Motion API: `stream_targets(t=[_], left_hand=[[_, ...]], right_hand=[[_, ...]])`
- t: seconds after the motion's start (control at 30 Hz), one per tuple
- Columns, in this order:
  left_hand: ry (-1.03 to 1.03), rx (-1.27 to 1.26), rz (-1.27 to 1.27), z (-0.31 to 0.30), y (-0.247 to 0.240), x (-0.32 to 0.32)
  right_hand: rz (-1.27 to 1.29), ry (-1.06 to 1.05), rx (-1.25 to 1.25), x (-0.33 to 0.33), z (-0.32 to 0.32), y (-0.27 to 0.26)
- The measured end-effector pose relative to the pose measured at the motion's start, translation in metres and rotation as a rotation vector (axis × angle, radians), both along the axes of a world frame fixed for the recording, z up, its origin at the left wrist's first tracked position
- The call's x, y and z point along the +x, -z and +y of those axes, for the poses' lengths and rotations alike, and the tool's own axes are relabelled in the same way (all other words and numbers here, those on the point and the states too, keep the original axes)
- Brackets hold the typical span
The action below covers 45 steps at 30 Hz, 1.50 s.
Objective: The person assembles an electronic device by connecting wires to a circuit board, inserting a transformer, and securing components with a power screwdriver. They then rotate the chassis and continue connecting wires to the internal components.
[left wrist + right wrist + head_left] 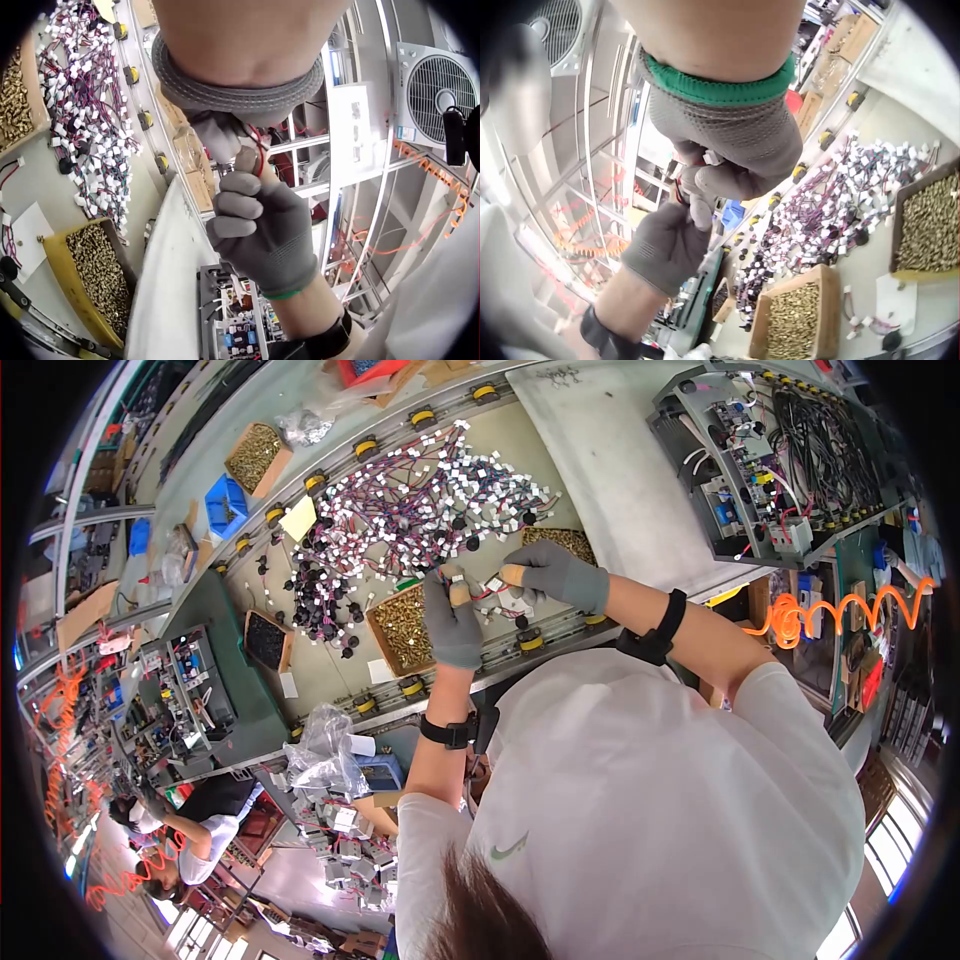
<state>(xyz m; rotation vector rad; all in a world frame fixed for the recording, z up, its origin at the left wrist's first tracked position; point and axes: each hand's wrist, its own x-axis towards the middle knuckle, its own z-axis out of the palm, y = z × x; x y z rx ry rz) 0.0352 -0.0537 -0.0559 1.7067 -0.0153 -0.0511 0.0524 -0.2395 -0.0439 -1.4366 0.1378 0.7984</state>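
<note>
Both hands wear grey gloves and meet over the near side of the bench. My left hand (452, 625) pinches a short wire harness (260, 154) with red and black wires. Opposite it, my right hand (568, 576) has its fingers curled in on the same harness, and a small white connector (713, 157) shows by those fingers. In the right wrist view, the fingertips of the two hands are close together and hide most of the harness. Just left of the left hand stands a cardboard box of brass screws (402, 628).
Beyond the hands lies a wide pile of harnesses with white connectors (420, 510). A second box of brass parts (560, 543) sits behind the right hand. An open metal chassis (780, 470) stands at right; a blue bin (226, 506) is at back left.
</note>
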Motion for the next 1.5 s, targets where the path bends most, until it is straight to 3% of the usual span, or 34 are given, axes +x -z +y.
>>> stream_targets(t=[0.03, 0.07, 0.1, 0.13, 0.2, 0.23, 0.27, 0.3, 0.33, 0.4, 0.43, 0.47, 0.53, 0.57, 0.6, 0.67, 0.7, 0.73, 0.8, 1.0, 1.07, 1.1, 1.13, 1.2, 1.3, 1.33, 1.4, 1.43, 1.47, 1.5], left_hand=[[0.039, 0.107, -0.058, -0.001, -0.002, 0.000], [0.036, 0.108, -0.056, 0.000, 0.005, -0.001], [0.033, 0.264, -0.129, -0.002, 0.007, 0.001], [0.031, 0.420, -0.202, -0.003, 0.008, 0.002], [0.064, 0.430, -0.084, 0.000, 0.007, -0.009], [0.096, 0.577, -0.226, 0.002, 0.013, -0.013], [0.127, 0.723, -0.370, 0.003, 0.016, -0.016], [0.195, 0.623, -0.442, -0.002, 0.000, -0.014], [0.197, 0.626, -0.450, -0.003, -0.004, -0.014], [0.135, 0.431, -0.604, -0.007, -0.009, -0.010], [0.021, 0.245, -0.461, -0.013, -0.012, -0.006], [0.019, 0.247, -0.473, -0.011, -0.012, 0.000], [-0.137, 0.094, -0.144, -0.004, 0.002, 0.018], [-0.203, 0.146, -0.116, 0.009, 0.046, 0.026], [-0.200, 0.146, -0.129, 0.013, 0.054, 0.034], [-0.360, -0.345, 0.351, 0.018, 0.066, 0.052], [-0.352, -0.284, 0.329, 0.029, 0.103, 0.069], [-0.292, -0.230, 0.399, 0.025, 0.086, 0.082], [-0.252, 0.081, 0.209, 0.026, 0.134, 0.113], [-0.196, 0.393, 0.404, -0.011, 0.169, 0.186], [0.036, 0.809, 0.345, -0.019, 0.178, 0.203], [0.156, 1.006, 0.466, -0.027, 0.171, 0.210], [0.183, 0.950, 0.571, -0.035, 0.143, 0.210], [0.145, 1.106, 0.551, -0.039, 0.152, 0.218], [0.307, 1.265, 0.540, -0.044, 0.153, 0.225], [0.310, 1.267, 0.535, -0.041, 0.150, 0.225], [0.323, 1.341, 0.463, -0.034, 0.144, 0.226], [0.320, 1.342, 0.460, -0.030, 0.143, 0.228], [0.261, 1.264, 0.582, -0.024, 0.140, 0.230], [0.202, 1.183, 0.702, -0.015, 0.139, 0.233]], right_hand=[[0.002, -0.003, 0.000, -0.002, 0.001, 0.009], [-0.367, 0.040, -0.140, -0.005, 0.004, 0.019], [-0.738, 0.086, -0.278, -0.005, 0.006, 0.021], [-0.740, 0.087, -0.277, -0.004, 0.004, 0.021], [-0.353, -0.006, -0.361, -0.001, 0.000, 0.018], [-0.354, -0.002, -0.360, 0.003, 0.000, 0.015], [-0.049, 0.003, -0.371, 0.008, 0.001, 0.013], [0.254, 0.009, -0.373, 0.012, 0.002, 0.012], [0.247, 0.013, -0.369, 0.010, 0.004, 0.024], [0.031, 0.070, -0.619, 0.000, 0.009, 0.058], [0.082, 0.134, -0.397, -0.004, 0.009, 0.047], [0.070, 0.136, -0.395, -0.005, 0.011, 0.054], [-0.322, -0.519, -0.686, -0.003, 0.015, 0.078], [-0.334, -0.512, -0.688, -0.006, 0.014, 0.069], [-0.333, -0.430, -0.718, -0.013, 0.013, 0.052], [-0.341, -0.339, -0.750, -0.018, 0.003, 0.040], [-0.310, -0.356, -0.655, -0.019, -0.005, 0.040], [-0.277, -0.373, -0.561, -0.022, -0.015, 0.040], [-0.281, -0.292, -0.624, -0.031, -0.035, 0.036], [-0.280, 0.220, -0.829, -0.075, -0.110, -0.012], [-0.405, 0.395, -1.025, -0.097, -0.138, -0.020], [-0.516, 0.444, -1.187, -0.106, -0.151, -0.026], [-0.629, 0.489, -1.346, -0.113, -0.164, -0.034], [-0.662, 0.522, -1.621, -0.122, -0.186, -0.057], [-0.504, 0.559, -1.976, -0.135, -0.212, -0.071], [-0.500, 0.565, -1.977, -0.141, -0.225, -0.072], [-0.482, 0.374, -1.737, -0.152, -0.254, -0.076], [-0.524, 0.340, -1.771, -0.154, -0.266, -0.077], [-0.528, 0.345, -1.769, -0.156, -0.281, -0.080], [-0.502, 0.197, -1.819, -0.159, -0.298, -0.085]])
